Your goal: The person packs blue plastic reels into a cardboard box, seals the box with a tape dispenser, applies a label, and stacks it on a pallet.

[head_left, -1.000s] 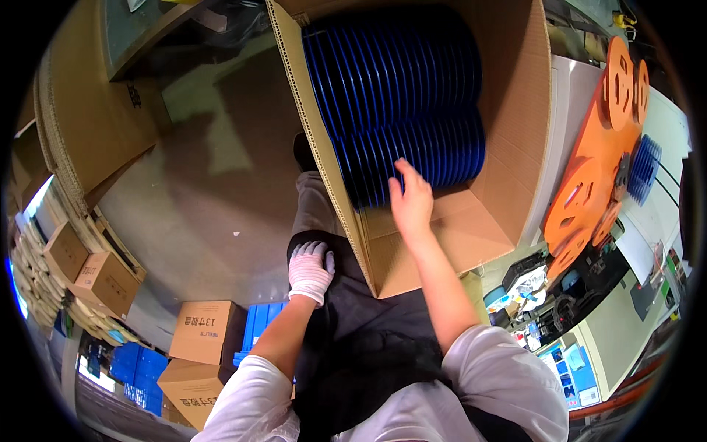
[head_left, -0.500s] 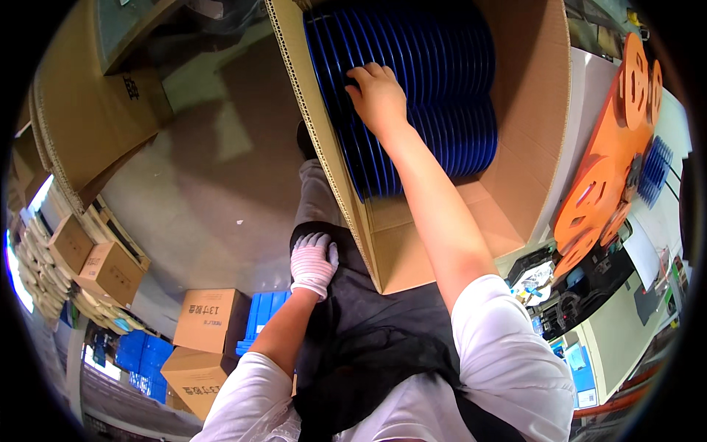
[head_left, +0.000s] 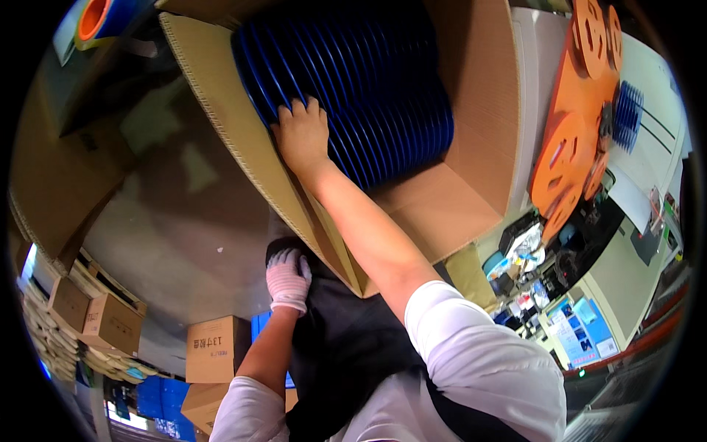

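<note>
My right hand [head_left: 303, 138] is bare and reaches into a large cardboard box [head_left: 482, 110]. Its fingers curl over the rims of the blue discs [head_left: 390, 136] at the row's left end, with the fingertips partly hidden in the gaps. Thin and round, the discs stand on edge, packed side by side in two overlapping rows. My left hand [head_left: 288, 280], in a white and pinkish knit glove, lies on my dark-clad leg near the box's lower corner. Its fingers are stretched out and it holds nothing.
Right of the box stands an orange rack-like piece [head_left: 561, 144] with round cut-out plates, near more blue discs [head_left: 628, 116]. Closed cartons [head_left: 213, 350] are stacked at lower left. A cluttered desk [head_left: 626, 309] is at lower right. An orange-and-blue roll [head_left: 94, 18] shows at upper left.
The view has shifted, so the box sits further left and looks more tilted. My right hand has moved toward the box's left wall, onto the end discs. My left hand stays on the leg.
</note>
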{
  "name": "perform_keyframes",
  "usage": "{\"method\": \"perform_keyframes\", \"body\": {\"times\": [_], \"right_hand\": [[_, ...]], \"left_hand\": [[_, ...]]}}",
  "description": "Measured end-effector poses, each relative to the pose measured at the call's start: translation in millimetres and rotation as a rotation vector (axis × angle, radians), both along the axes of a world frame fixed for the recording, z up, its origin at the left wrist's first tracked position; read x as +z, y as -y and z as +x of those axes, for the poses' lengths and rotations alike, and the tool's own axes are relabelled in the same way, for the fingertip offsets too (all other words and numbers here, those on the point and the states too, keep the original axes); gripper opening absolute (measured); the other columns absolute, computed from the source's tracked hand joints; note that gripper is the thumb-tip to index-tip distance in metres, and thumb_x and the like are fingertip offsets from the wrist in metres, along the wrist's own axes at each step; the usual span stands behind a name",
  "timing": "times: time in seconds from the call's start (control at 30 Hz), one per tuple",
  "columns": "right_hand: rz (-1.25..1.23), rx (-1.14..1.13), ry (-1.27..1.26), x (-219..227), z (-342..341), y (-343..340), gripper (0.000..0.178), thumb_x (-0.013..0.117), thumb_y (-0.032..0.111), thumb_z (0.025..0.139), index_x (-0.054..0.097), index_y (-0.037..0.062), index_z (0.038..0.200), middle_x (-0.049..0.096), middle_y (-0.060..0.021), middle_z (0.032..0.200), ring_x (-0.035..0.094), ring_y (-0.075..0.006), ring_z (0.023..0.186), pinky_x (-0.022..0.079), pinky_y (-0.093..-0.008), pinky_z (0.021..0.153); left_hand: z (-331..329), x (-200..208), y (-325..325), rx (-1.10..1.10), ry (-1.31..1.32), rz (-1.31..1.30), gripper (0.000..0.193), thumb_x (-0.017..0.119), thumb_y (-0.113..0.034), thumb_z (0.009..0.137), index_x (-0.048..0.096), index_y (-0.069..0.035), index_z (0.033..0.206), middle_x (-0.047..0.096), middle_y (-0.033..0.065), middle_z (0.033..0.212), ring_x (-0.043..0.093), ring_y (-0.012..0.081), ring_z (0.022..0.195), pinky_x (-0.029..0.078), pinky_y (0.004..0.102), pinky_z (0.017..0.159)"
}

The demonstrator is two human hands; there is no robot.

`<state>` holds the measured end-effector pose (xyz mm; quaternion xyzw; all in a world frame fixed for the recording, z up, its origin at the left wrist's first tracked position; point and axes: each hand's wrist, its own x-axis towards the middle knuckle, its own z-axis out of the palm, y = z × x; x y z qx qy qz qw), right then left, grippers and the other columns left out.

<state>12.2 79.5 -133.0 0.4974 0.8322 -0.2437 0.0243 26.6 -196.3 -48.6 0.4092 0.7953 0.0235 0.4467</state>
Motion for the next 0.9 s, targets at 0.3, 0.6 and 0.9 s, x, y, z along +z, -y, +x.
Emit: {"method": "perform_keyframes", "body": {"times": [0.3,0.6,0.9], "right_hand": [[-0.243,-0.016,0.028,32,136,89,0.068,0.073,0.011,0.073,0.049,0.0118,0.136,0.044,-0.0107,0.144,0.041,-0.0305,0.133,0.033,-0.0466,0.107],[-0.271,0.061,0.394,-20,121,87,0.024,0.055,0.015,0.085,0.066,0.0132,0.106,0.066,-0.0092,0.107,0.061,-0.0284,0.099,0.043,-0.0491,0.09],[-0.181,-0.114,0.287,27,124,122,0.055,0.061,0.025,0.085,0.049,0.0157,0.138,0.053,-0.0167,0.136,0.048,-0.0336,0.127,0.033,-0.0615,0.103]], "left_hand": [[3,0,-8,-0.061,-0.022,-0.036,0.024,0.057,-0.024,0.087,0.066,-0.008,0.103,0.067,0.0135,0.109,0.06,0.0336,0.107,0.043,0.0447,0.099],[7,6,-17,-0.128,-0.045,-0.03,0.025,0.058,-0.024,0.086,0.065,-0.007,0.103,0.067,0.0133,0.108,0.059,0.0339,0.107,0.043,0.0442,0.098],[9,11,-31,-0.148,0.004,-0.171,0.03,0.057,-0.027,0.086,0.064,-0.006,0.107,0.066,0.0148,0.112,0.058,0.0341,0.11,0.042,0.0429,0.101]]}}
